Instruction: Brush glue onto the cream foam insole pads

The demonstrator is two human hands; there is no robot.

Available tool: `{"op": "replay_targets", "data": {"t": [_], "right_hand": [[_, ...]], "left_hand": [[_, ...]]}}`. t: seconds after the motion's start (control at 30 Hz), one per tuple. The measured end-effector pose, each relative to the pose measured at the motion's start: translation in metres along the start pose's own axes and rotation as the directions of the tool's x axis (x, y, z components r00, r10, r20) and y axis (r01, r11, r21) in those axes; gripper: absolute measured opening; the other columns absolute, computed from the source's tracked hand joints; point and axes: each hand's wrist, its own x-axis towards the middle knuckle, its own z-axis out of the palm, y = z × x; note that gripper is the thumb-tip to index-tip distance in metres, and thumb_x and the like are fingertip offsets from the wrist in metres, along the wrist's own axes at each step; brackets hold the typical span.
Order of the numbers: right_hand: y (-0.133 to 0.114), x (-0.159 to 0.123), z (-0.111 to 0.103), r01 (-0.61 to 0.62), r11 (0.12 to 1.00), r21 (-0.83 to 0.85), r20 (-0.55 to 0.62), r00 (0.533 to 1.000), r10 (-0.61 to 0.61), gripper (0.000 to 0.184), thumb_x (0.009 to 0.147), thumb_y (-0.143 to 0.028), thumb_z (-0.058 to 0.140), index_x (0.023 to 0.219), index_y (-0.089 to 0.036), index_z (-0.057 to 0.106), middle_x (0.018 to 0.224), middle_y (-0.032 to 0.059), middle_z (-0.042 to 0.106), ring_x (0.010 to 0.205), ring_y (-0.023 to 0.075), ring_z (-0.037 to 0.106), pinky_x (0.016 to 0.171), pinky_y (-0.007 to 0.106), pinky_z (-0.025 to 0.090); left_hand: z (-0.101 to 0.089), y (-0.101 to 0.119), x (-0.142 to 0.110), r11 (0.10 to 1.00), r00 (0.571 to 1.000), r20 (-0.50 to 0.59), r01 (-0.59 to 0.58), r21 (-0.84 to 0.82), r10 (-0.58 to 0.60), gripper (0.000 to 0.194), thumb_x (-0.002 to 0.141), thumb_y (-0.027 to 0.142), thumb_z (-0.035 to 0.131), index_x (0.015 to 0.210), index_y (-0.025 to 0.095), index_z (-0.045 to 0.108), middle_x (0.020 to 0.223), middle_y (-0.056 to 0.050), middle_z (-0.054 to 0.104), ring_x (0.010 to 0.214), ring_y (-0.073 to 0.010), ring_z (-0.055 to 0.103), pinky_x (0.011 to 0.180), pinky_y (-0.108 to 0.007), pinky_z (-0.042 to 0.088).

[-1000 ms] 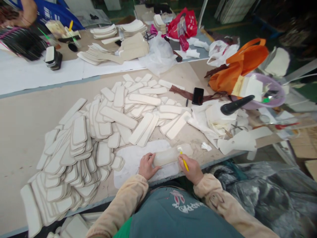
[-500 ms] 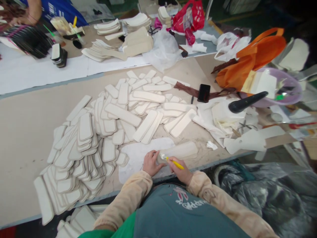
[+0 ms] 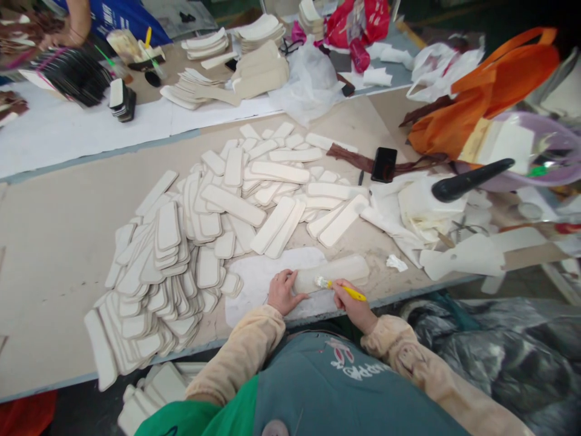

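My right hand [image 3: 355, 306] is closed round a small brush [image 3: 349, 292] with a yellow handle. White paste covers its bristles, which touch a long pale strip [image 3: 347, 270] with rounded ends, lying flat near the table's front edge. At the strip's left end, my left hand [image 3: 282, 292] grips it between thumb and fingers and keeps it against the table. Under the strip and left hand lies a white sheet [image 3: 254, 272]. Many similar pale pieces [image 3: 233, 206] with rounded corners are heaped behind and to the left of my hands.
To the right stand a white container [image 3: 429, 203] with a dark handle sticking out, scissors [image 3: 463, 229] and a purple basin [image 3: 558, 166]. A phone [image 3: 384, 165] lies behind the strip, near an orange bag [image 3: 490, 103]. Across the table, another person's arm [image 3: 77, 24] reaches over dark stacked pieces.
The brush in my right hand has moved right along the strip, away from my left hand. My left hand stays at the strip's left end. The whole view has shifted slightly.
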Motion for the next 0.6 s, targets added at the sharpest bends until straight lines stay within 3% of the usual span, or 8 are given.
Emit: {"op": "replay_targets", "data": {"t": [0.13,0.23,0.3,0.43,0.6], "right_hand": [[0.001,0.004,0.021,0.046,0.999,0.024,0.180,0.982,-0.049,0.030,0.089,-0.048,0.043,0.080,-0.022,0.053,0.049,-0.0078,0.046,0.045,0.0103,0.041,0.049,0.022,0.035],[0.009,0.009,0.022,0.065,0.998,-0.007,0.178,0.982,-0.062,0.029,0.089,-0.047,0.044,0.079,-0.022,0.054,0.047,-0.0082,0.045,0.044,0.0105,0.041,0.049,0.022,0.035],[0.014,0.010,0.007,0.072,0.997,-0.031,0.127,0.990,-0.068,0.028,0.089,-0.046,0.044,0.077,-0.022,0.054,0.047,-0.0081,0.044,0.045,0.0108,0.041,0.050,0.023,0.036],[0.017,0.006,-0.045,0.066,0.991,-0.117,-0.041,0.997,-0.072,0.027,0.088,-0.045,0.046,0.076,-0.022,0.053,0.048,-0.0071,0.045,0.047,0.0124,0.044,0.052,0.024,0.037],[0.020,0.003,-0.095,0.130,0.915,-0.382,-0.226,0.947,-0.229,0.028,0.089,-0.045,0.045,0.077,-0.022,0.055,0.053,-0.0041,0.049,0.052,0.0147,0.051,0.057,0.026,0.041]], "left_hand": [[0.001,0.000,0.000,1.000,1.000,-0.015,-0.011,0.017,0.012,0.077,0.065,0.062,0.069,0.126,0.019,0.053,0.117,-0.014,0.053,0.103,-0.0286,0.052,0.088,-0.044,0.045],[0.002,-0.001,0.001,0.999,1.000,-0.018,-0.019,0.030,0.019,0.077,0.065,0.062,0.069,0.127,0.018,0.053,0.116,-0.014,0.054,0.102,-0.0281,0.053,0.087,-0.043,0.046],[0.003,-0.001,0.001,0.999,1.000,-0.021,-0.020,0.042,0.021,0.078,0.065,0.064,0.068,0.126,0.017,0.053,0.115,-0.014,0.054,0.100,-0.0280,0.053,0.086,-0.043,0.046],[0.002,0.000,0.001,0.998,0.999,-0.025,-0.027,0.053,0.029,0.076,0.068,0.066,0.063,0.125,0.017,0.054,0.114,-0.014,0.054,0.096,-0.0265,0.053,0.085,-0.042,0.046],[0.002,-0.001,0.001,0.998,0.999,-0.030,-0.029,0.056,0.031,0.076,0.069,0.067,0.062,0.125,0.018,0.053,0.114,-0.014,0.053,0.097,-0.0267,0.053,0.085,-0.042,0.046]]}}
